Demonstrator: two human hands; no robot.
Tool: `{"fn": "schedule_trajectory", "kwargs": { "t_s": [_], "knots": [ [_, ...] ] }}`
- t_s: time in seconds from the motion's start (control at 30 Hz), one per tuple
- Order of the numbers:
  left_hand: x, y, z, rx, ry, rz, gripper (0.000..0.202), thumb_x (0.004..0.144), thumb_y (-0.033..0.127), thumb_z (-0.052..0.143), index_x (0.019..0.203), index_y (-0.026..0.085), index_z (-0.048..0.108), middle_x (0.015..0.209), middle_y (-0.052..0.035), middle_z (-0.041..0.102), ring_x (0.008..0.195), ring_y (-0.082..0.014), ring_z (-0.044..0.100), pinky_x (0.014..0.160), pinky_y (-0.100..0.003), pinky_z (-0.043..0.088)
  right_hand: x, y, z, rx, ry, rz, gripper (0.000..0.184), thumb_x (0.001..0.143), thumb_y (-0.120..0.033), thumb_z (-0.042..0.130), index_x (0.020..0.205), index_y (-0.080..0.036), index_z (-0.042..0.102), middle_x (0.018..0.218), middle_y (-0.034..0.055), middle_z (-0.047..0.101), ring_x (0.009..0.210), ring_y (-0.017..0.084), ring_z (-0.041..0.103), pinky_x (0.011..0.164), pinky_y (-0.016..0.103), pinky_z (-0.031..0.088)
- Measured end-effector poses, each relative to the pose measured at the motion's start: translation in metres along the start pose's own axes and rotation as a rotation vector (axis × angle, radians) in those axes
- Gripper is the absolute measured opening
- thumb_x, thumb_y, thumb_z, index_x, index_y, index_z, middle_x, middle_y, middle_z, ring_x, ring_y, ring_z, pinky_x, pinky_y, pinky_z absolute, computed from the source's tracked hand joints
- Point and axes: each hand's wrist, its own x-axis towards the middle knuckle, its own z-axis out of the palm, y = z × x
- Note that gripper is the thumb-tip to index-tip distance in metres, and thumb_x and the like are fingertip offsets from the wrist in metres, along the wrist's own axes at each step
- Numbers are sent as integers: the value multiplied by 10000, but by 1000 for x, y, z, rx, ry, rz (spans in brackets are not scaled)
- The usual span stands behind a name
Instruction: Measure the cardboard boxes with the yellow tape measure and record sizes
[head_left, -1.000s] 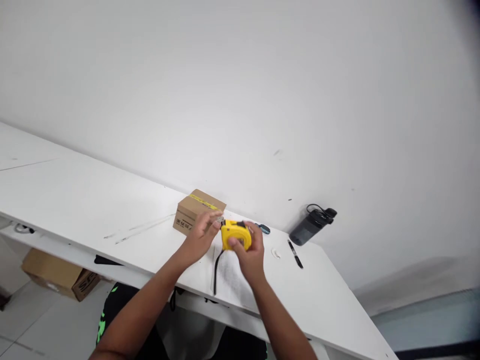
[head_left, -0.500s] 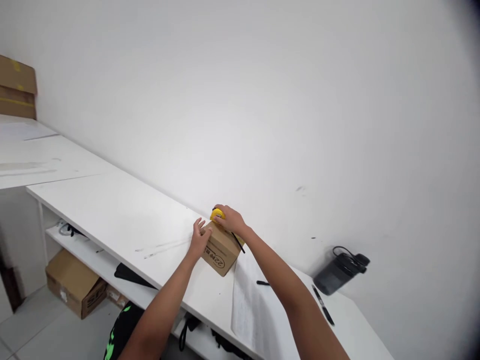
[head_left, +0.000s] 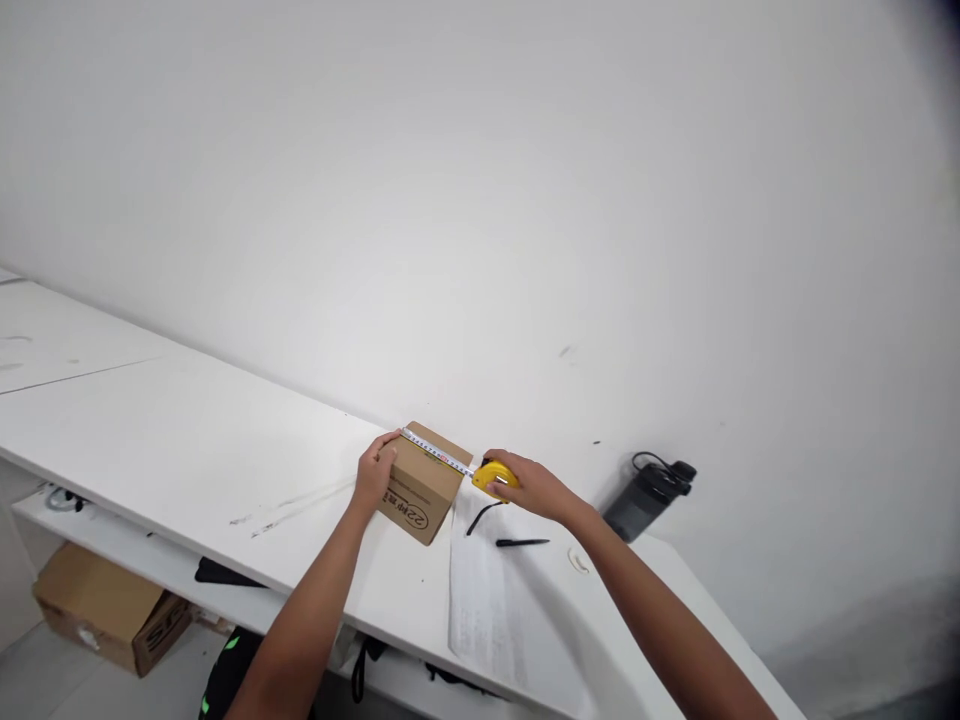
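A small brown cardboard box [head_left: 409,490] with dark printing rests on the white table. Along its top lies the drawn-out blade of a yellow tape measure [head_left: 489,474]. My right hand [head_left: 534,487] is closed around the tape measure's case, just beyond the box's right edge. A black strap hangs from the case. My left hand [head_left: 374,472] grips the box at its left edge, thumb on the front face and fingers by the blade's end. Whether those fingertips also pinch the blade is hidden.
Printed paper [head_left: 487,620] lies right of the box, with a black pen [head_left: 523,542] on it. A dark bottle [head_left: 646,500] stands by the wall, near a pale ring-shaped object [head_left: 577,561]. Under the tabletop, a larger carton [head_left: 105,610] sits on the floor beside a shelf [head_left: 161,555].
The tape measure's case has moved right with my right hand, and its blade now stretches across the box top. My left hand has closed on the box's left edge. The view has shifted right.
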Motion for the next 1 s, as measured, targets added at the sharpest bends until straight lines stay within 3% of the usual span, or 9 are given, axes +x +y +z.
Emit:
{"fn": "schedule_trajectory", "kwargs": {
  "t_s": [0.13,0.27,0.5,0.7,0.87,1.0],
  "knots": [
    [2,1,3,21,17,5,423,800,350,527,1155,190,694,1301,-85,671,1139,-260,618,984,-381,474,-1,5,3,-15,36,-20,544,895,-392,575,1433,-353,502,1060,39,692,885,213,646,798,327,470],
    [1,0,4,22,5,22,407,809,334,519,1149,187,686,1309,-85,666,1201,-253,592,1031,-372,445,13,-3,5,-41,6,-65,431,894,-373,568,1322,-330,571,1106,41,685,896,214,636,763,314,442],
    [-2,4,6,21,-13,-5,409,811,328,519,1158,182,678,1345,-87,644,1207,-256,583,1015,-367,449,13,-6,3,-2,7,-36,382,880,-384,574,1249,-297,533,1119,30,706,806,205,636,676,310,419],
    [0,2,6,-19,-19,-11,421,804,319,532,1172,180,680,1346,-84,646,1192,-261,589,1000,-372,459,10,-6,8,68,60,51,638,844,-443,617,1417,-286,386,993,22,723,775,222,669,689,318,460],
    [2,-4,7,-50,-7,-18,400,797,304,553,1152,189,695,1326,-81,662,1195,-262,595,1027,-394,450,9,-2,14,52,136,75,523,837,-482,607,1300,-277,474,957,10,712,793,220,671,697,315,470],
    [3,-1,6,-39,-13,-28,392,812,304,552,1160,197,698,1330,-82,660,1176,-268,606,1018,-411,467,18,-1,14,93,195,93,658,811,-498,632,1388,-266,417,941,7,700,783,216,665,696,316,474]
  ]
}}
